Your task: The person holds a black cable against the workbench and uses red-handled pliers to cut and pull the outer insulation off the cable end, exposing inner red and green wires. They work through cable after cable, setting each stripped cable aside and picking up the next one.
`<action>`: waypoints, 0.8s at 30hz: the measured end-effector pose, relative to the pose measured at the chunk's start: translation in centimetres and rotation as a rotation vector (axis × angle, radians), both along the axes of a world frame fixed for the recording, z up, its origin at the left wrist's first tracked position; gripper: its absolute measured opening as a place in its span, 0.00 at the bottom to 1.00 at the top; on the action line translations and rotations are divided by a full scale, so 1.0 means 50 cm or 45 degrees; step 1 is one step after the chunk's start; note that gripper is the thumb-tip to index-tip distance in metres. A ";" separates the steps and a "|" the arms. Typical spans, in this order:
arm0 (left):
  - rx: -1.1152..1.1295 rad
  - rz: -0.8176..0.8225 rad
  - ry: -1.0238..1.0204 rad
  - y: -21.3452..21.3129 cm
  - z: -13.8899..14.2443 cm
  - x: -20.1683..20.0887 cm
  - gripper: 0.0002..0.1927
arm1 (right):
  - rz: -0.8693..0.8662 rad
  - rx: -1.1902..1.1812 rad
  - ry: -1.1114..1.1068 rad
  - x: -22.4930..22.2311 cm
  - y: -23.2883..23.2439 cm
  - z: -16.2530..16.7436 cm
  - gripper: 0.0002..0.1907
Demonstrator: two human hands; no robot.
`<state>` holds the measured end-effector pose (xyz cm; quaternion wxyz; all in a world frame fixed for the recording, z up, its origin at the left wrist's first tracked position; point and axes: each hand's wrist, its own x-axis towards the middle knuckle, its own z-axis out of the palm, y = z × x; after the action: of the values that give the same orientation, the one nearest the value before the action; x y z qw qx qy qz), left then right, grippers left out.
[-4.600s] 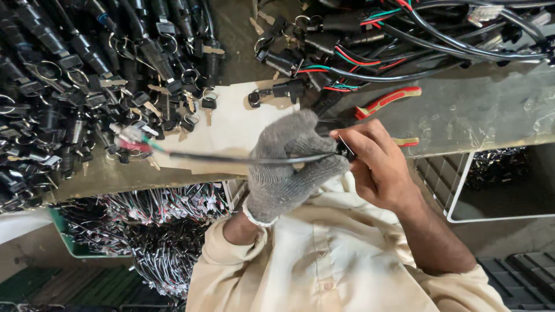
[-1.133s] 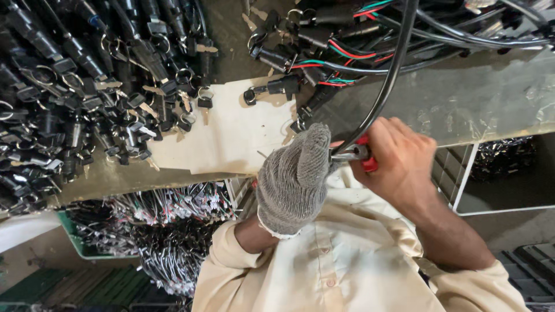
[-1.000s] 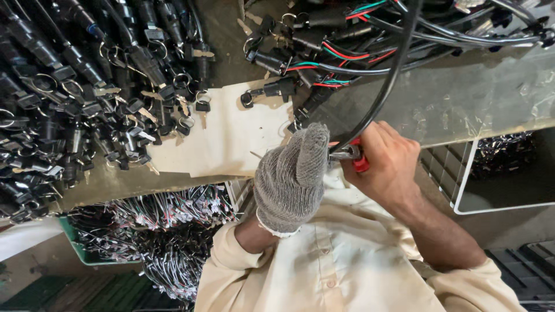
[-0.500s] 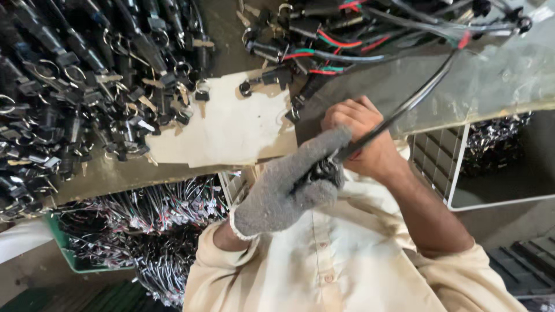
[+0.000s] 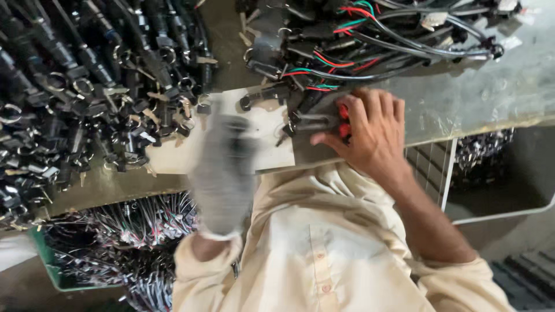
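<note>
Head view: bare right hand (image 5: 370, 133) clamps red-handled cutters (image 5: 343, 120) on the bench, blurred grey-gloved left hand (image 5: 224, 167) grip unclear, black cable pile (image 5: 87, 75) unsorted.

Left hand (image 5: 222, 167) gloved, blurred, fingers extended forward, right hand (image 5: 370, 130) bare, palm down, fingers curled

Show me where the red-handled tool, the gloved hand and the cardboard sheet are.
red-handled tool (image 5: 343, 120): head view, on a red grip beside the bare right hand's fingers.
gloved hand (image 5: 224, 167): head view, on the blurred glove's back.
cardboard sheet (image 5: 173, 159): head view, on its bare left part.
</note>
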<state>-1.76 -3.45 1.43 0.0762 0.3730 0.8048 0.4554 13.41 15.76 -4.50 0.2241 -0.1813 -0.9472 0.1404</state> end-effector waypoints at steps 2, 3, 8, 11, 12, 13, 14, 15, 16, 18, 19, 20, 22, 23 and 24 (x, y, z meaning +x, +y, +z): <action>-0.129 0.224 0.191 -0.002 0.027 -0.072 0.25 | 0.048 -0.106 0.085 0.006 0.028 0.014 0.31; -0.243 0.342 0.217 -0.001 0.037 -0.103 0.25 | 0.081 -0.150 0.137 0.007 0.046 0.017 0.30; -0.324 0.250 1.087 0.036 0.029 -0.124 0.33 | -0.069 0.207 0.052 -0.023 0.159 0.015 0.11; -0.205 -0.091 0.539 0.072 -0.008 -0.058 0.33 | -0.033 0.238 0.039 -0.066 0.213 0.012 0.08; -0.208 -0.145 0.472 0.082 -0.019 -0.044 0.31 | -0.008 0.243 0.057 -0.078 0.229 0.015 0.07; -0.223 -0.193 0.391 0.088 -0.025 -0.030 0.30 | 0.028 0.217 0.067 -0.080 0.235 0.019 0.06; -0.196 -0.231 0.366 0.093 -0.029 -0.021 0.29 | 0.063 0.182 0.069 -0.080 0.237 0.023 0.05; -0.170 -0.276 0.342 0.097 -0.031 -0.016 0.28 | 0.062 0.183 0.094 -0.073 0.232 0.030 0.05; -0.141 -0.316 0.322 0.101 -0.032 -0.013 0.28 | 0.068 0.186 0.125 -0.058 0.225 0.040 0.05; -0.052 -0.294 0.389 0.105 -0.029 -0.003 0.28 | 0.089 0.046 0.125 -0.030 0.193 0.058 0.06; -0.008 -0.286 0.402 0.107 -0.028 0.001 0.30 | 0.090 -0.095 0.097 -0.012 0.174 0.071 0.05; 0.036 -0.278 0.417 0.108 -0.027 0.009 0.31 | 0.143 -0.171 0.102 0.000 0.158 0.083 0.06; 0.151 -0.261 0.425 0.115 -0.029 0.022 0.36 | 0.297 -0.269 0.135 0.019 0.127 0.111 0.10; 0.141 -0.352 0.347 0.117 -0.030 0.029 0.35 | 0.397 -0.289 0.165 0.023 0.113 0.124 0.12; 0.135 -0.439 0.269 0.119 -0.031 0.033 0.35 | 0.390 -0.245 0.197 0.021 0.103 0.133 0.13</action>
<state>-0.09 2.52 -0.13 0.0484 0.5545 0.7074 0.4356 14.48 20.89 2.16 0.2537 -0.0442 -0.9260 0.2761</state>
